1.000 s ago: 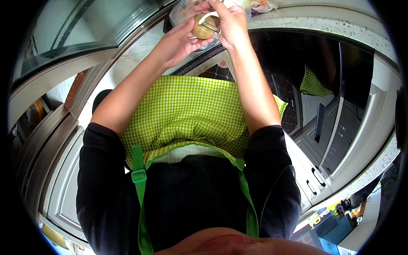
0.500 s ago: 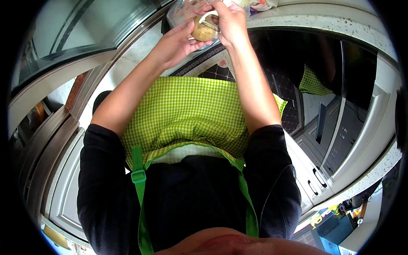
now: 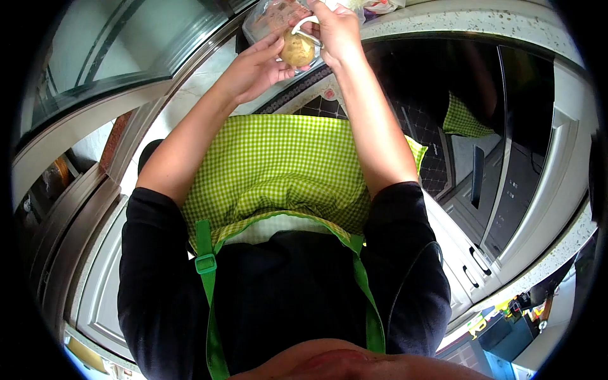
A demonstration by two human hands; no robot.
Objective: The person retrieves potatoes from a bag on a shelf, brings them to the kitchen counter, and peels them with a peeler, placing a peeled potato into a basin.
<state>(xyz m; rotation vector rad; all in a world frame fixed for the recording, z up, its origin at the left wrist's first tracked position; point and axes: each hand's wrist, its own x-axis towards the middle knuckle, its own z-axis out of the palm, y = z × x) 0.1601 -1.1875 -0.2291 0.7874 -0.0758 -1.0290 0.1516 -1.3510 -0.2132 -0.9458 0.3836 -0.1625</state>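
— Potato [image 3: 296,52]?
— One, far end, gripped in left hand [image 3: 255,68]; now slightly further left, paler patch showing.
— Peeler [image 3: 305,23]?
— One, white, gripped in right hand [image 3: 341,35], at potato's upper right.

- both arms reach out past the far edge of the apron [image 3: 285,152], forearms bare and angled in toward each other
- left hand [image 3: 252,73] is kinda cupped, palm turned inward, fingers curled in a hold
- right hand [image 3: 340,31] sits a bit farther out from the apron, fingers bent into a grip
- hands are pretty close together
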